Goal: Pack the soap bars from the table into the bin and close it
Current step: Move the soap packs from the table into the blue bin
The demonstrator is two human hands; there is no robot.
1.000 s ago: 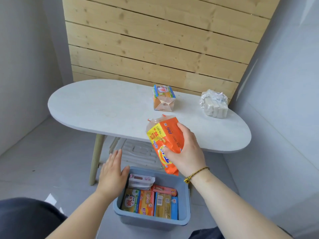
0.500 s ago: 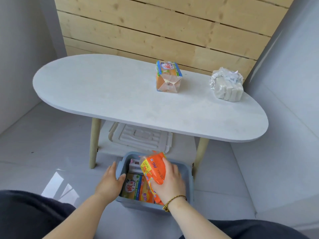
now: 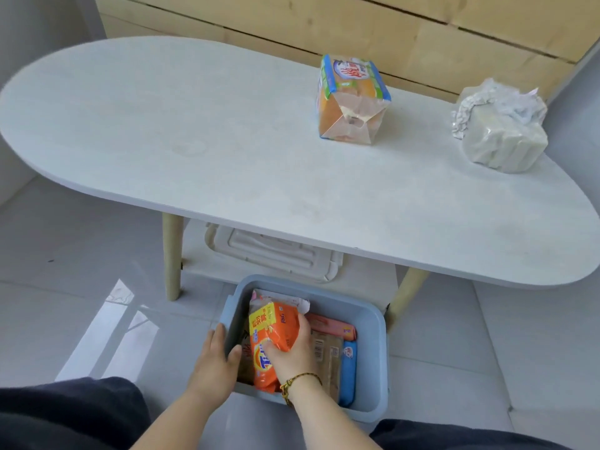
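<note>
A blue bin (image 3: 373, 323) stands on the floor in front of the white oval table (image 3: 201, 151), with several wrapped soap bars lying inside. My right hand (image 3: 292, 349) is down in the bin, shut on an orange soap pack (image 3: 271, 332) that rests on the other bars. My left hand (image 3: 216, 358) grips the bin's left rim. On the table stand a blue-and-orange soap pack (image 3: 352, 99) and, at the far right, a clear-wrapped bundle of white soap bars (image 3: 501, 131).
A white bin lid (image 3: 276, 251) lies on the shelf under the table. Pale wooden table legs (image 3: 172, 254) stand to the left and right behind the bin. A wooden plank wall runs behind the table. Grey tiled floor surrounds the bin.
My right hand has carried the orange soap pack from above the table edge down into the bin. My left hand went from hovering near the bin to gripping its left rim.
</note>
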